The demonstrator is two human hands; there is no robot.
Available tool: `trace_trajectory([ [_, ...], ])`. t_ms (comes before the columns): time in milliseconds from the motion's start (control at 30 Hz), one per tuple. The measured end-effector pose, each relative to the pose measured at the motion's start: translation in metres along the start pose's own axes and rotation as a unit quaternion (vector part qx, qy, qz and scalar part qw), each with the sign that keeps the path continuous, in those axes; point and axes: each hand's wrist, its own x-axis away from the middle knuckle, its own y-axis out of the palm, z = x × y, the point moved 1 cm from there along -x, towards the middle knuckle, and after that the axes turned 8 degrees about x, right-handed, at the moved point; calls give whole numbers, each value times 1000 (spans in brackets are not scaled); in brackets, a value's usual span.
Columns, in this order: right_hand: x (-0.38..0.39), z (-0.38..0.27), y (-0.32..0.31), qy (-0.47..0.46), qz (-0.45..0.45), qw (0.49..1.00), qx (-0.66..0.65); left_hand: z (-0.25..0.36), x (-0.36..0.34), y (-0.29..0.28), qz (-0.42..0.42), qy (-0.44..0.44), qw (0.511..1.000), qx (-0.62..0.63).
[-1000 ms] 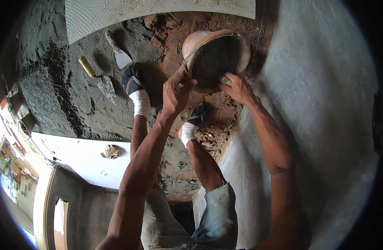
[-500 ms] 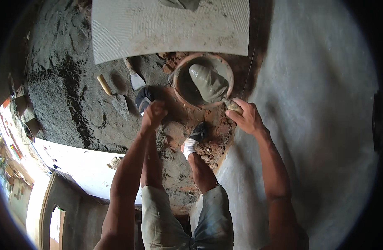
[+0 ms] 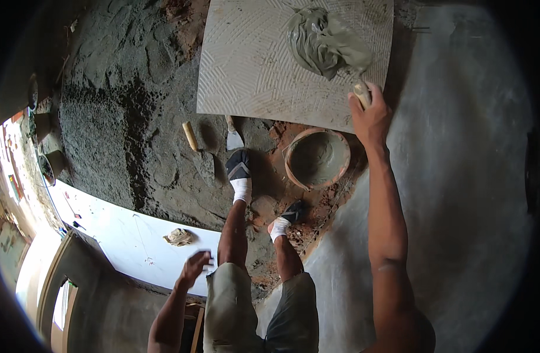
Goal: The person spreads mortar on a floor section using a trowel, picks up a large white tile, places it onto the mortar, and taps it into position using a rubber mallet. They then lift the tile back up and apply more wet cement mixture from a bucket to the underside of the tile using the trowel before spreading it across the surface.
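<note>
My right hand (image 3: 373,120) is closed around the wooden handle of a trowel (image 3: 362,94). The trowel's blade is hidden under wet grey mortar (image 3: 317,47), which lies in a folded heap on a large pale tile (image 3: 240,73). Ridges cover the tile's upward face. Below the tile's near edge stands a clay-coloured bucket (image 3: 290,166) with thin grey mortar inside. My left hand (image 3: 196,268) hangs beside my left thigh, away from the tools; its fingers look loosely apart and hold nothing, though slightly blurred.
A second trowel (image 3: 204,167) and a scraper (image 3: 235,140) lie on the damp grey mix to the left, near my left foot (image 3: 239,170). A crumpled cloth (image 3: 179,237) rests on a white surface (image 3: 120,219). Along the right runs a smooth grey wall (image 3: 452,176).
My right hand has carried the mortar-loaded trowel from the bucket up onto the tile, where the mortar heap is now larger. My left hand has dropped back toward my thigh. The view has shifted.
</note>
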Motion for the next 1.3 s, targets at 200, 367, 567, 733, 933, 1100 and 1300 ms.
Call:
trace_trajectory([
  [200,-12,-20,-2,-19,80,993,-79,4,78,-11,-170,-135,962,-164],
  [367,-28,16,60,-7,-49,997,61,52,26,-17,-61,71,971,-219],
  [567,36,22,-7,4,-14,995,-95,115,-87,68,52,306,928,-205],
  [733,154,61,-36,101,-195,955,-201,128,-201,184,-113,340,929,-89],
  [933,217,135,-22,69,-298,952,-12,146,-266,269,-99,451,883,-82],
  [1100,196,186,32,43,-265,913,307,148,-244,303,-75,512,843,-144],
  [1300,225,202,86,60,-363,918,145,133,-212,314,-29,562,796,-222],
])
